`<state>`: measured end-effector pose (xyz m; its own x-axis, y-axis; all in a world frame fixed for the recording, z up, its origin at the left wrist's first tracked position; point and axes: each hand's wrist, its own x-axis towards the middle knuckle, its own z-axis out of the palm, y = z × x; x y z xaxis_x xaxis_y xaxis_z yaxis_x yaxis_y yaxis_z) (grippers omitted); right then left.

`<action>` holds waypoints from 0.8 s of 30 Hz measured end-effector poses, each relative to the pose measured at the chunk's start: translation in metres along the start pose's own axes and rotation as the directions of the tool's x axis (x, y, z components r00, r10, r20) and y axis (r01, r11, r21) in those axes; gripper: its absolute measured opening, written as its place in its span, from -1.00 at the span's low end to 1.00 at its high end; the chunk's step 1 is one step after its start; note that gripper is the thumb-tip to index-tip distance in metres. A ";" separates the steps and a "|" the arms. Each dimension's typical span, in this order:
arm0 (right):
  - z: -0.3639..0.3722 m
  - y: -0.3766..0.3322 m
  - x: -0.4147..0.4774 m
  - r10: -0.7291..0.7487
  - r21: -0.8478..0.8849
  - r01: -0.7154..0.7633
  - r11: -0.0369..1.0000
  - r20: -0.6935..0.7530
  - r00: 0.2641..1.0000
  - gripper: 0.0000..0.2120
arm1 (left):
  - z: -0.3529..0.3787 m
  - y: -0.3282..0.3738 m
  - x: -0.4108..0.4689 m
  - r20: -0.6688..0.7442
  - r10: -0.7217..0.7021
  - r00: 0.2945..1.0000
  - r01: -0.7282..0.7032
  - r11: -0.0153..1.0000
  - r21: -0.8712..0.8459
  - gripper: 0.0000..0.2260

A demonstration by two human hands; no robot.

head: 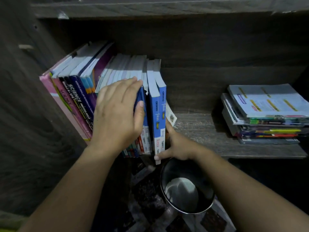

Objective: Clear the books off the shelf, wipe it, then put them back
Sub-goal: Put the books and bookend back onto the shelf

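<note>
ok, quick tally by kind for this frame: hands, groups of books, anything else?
Hands: 2, left hand and right hand
Groups of books: 2, upright row and flat stack
Metal cup: 1
Total: 5

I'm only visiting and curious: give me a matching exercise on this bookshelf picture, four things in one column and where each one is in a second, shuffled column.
Things
1. left hand
2. right hand
3. flat stack of books
4. metal pot

Places
A. lying at the right end of the shelf
B. below the shelf's front edge
C. spread over the upright row of books
D. holding the lower end of the blue books at the row's right end

Pairs: 1-C, 2-D, 3-A, 4-B
</note>
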<state>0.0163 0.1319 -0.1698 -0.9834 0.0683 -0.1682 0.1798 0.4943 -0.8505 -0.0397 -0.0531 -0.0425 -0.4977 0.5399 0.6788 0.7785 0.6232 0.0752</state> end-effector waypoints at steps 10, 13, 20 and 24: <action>0.009 -0.012 -0.002 0.021 -0.095 -0.040 0.995 -0.197 0.980 0.09 | 0.005 0.006 0.000 -0.011 -0.041 0.999 0.041 0.999 0.030 -0.56; -0.011 -0.027 -0.010 0.075 -0.252 -0.094 0.963 -0.085 0.994 0.14 | 0.009 0.006 -0.002 -0.040 -0.042 0.998 0.043 0.999 0.027 -0.53; -0.056 -0.068 -0.051 -0.002 -0.502 -0.045 0.864 -0.092 0.996 -0.13 | 0.011 0.005 -0.006 -0.086 -0.130 0.988 0.140 0.983 0.118 -0.48; -0.056 -0.066 -0.058 -0.059 -0.529 -0.020 0.848 -0.132 0.989 -0.27 | 0.011 0.001 -0.007 -0.030 -0.115 0.993 0.119 0.980 0.157 -0.44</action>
<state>0.0600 0.1440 -0.0754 -0.9870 0.1528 -0.0503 0.1588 0.8766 -0.4543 -0.0394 -0.0502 -0.0553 -0.5723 0.4472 0.6873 0.6440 0.7640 0.0391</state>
